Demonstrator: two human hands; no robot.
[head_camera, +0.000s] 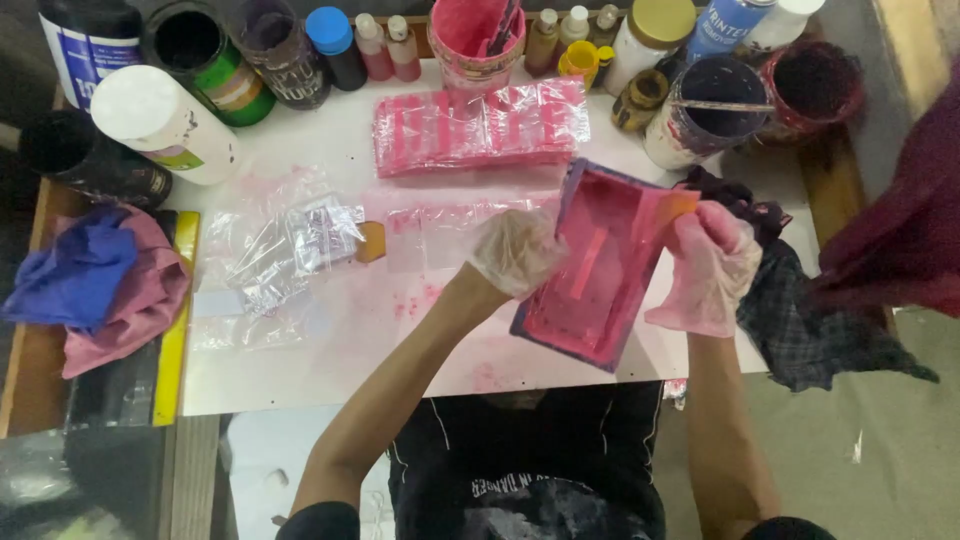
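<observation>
A white worktable (330, 330), stained with pink ink, carries a small pink printing frame held by two gloved hands.

The table is the biggest thing; along its far edge stand many jars and bottles (240, 60) of ink, among them a pink tub (476, 40). In the middle lies a stack of pink printed plastic bags (480, 125), and loose clear bags (290, 245) lie more to the left. At the left edge there is a blue and pink cloth (95, 285), at the right edge a dark checked cloth (810, 320). The printing frame (600, 270) stands tilted at the near edge. The left hand (515, 250) grips its left side with bent fingers; the right hand (710, 265) closes on its right side.
</observation>
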